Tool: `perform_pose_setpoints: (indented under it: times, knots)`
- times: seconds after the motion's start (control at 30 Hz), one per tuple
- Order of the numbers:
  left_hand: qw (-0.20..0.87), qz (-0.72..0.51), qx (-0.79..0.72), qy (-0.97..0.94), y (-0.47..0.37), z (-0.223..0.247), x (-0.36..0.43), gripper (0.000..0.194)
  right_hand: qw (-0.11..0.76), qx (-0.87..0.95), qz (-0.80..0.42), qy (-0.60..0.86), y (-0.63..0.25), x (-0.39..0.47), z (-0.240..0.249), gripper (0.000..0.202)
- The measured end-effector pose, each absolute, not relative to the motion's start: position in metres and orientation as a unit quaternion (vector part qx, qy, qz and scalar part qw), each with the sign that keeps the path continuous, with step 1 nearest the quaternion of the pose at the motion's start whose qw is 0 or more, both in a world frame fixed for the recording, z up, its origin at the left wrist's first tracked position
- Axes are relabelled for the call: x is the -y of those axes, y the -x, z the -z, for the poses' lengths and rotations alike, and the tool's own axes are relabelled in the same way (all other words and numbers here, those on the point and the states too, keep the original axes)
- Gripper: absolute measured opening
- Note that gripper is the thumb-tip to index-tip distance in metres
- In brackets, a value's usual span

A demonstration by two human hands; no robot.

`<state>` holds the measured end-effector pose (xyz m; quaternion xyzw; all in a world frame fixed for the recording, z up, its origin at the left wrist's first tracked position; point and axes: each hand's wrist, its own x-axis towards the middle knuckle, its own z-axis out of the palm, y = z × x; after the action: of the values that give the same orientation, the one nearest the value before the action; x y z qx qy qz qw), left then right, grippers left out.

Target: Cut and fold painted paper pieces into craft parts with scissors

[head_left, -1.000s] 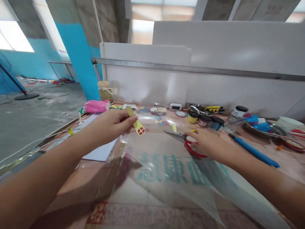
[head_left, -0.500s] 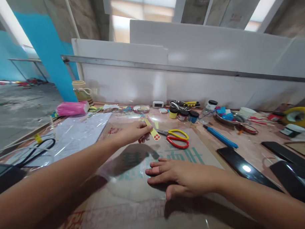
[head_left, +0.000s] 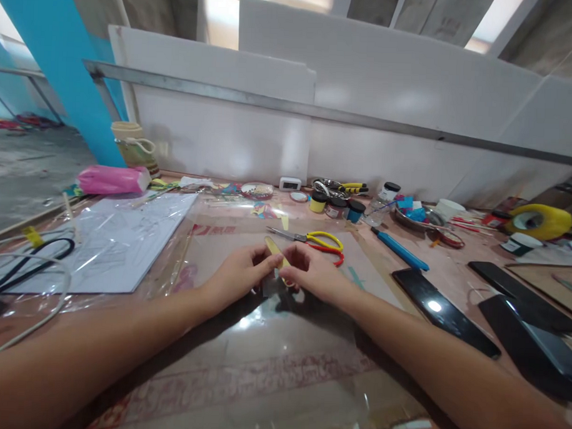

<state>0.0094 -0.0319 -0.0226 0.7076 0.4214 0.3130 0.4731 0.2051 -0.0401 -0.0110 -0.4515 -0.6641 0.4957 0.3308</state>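
A narrow yellow strip (head_left: 272, 245) is pinched between both hands over the plastic-covered board (head_left: 243, 357). My left hand (head_left: 246, 267) grips it from the left, thumb on top. My right hand (head_left: 314, 272) closes on its lower end from the right, fingertips nearly touching those of the left. The fingers hide most of the strip's lower part. Just behind the hands lie scissors (head_left: 323, 240) with one yellow and one red handle, their blades pointing left. A small yellow piece (head_left: 284, 222) lies beyond the blades.
White papers (head_left: 125, 240) under clear plastic and a pink packet (head_left: 112, 179) are at the left. Paint jars (head_left: 336, 208) and a metal bowl (head_left: 420, 218) stand at the back. A blue cutter (head_left: 400, 249), a black phone (head_left: 444, 311) and yellow tape (head_left: 539, 221) lie at the right.
My right hand has risen from the board to the strip and closed on it. My left hand has brought the strip lower, towards me. The camera view has tilted and shifted.
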Motion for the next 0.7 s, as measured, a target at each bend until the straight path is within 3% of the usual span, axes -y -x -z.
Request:
perform_pose_setpoints:
  times: [0.3, 0.43, 0.53, 0.63, 0.7]
  knots:
    - [0.433, -0.372, -0.440, -0.693, -0.002, 0.014, 0.025, 0.040, 0.383, 0.563, -0.538, 0.496, -0.212, 0.045, 0.016, 0.028]
    - [0.416, -0.352, -0.432, -0.718, 0.002, 0.000, 0.028, 0.039, 0.289, 0.590, -0.548, 0.517, -0.217, 0.038, 0.009, 0.035]
    - [0.428, -0.311, -0.428, -0.732, 0.000, 0.001, 0.030, 0.039, 0.233, 0.646, -0.486, 0.541, -0.218, 0.035, 0.008, 0.043]
    - [0.457, -0.282, -0.428, -0.727, -0.002, 0.010, 0.030, 0.037, 0.306, 0.654, -0.431, 0.541, -0.219, 0.034, 0.010, 0.031]
    - [0.468, -0.280, -0.430, -0.720, -0.002, 0.014, 0.031, 0.037, 0.362, 0.634, -0.451, 0.514, -0.218, 0.036, 0.011, 0.033]
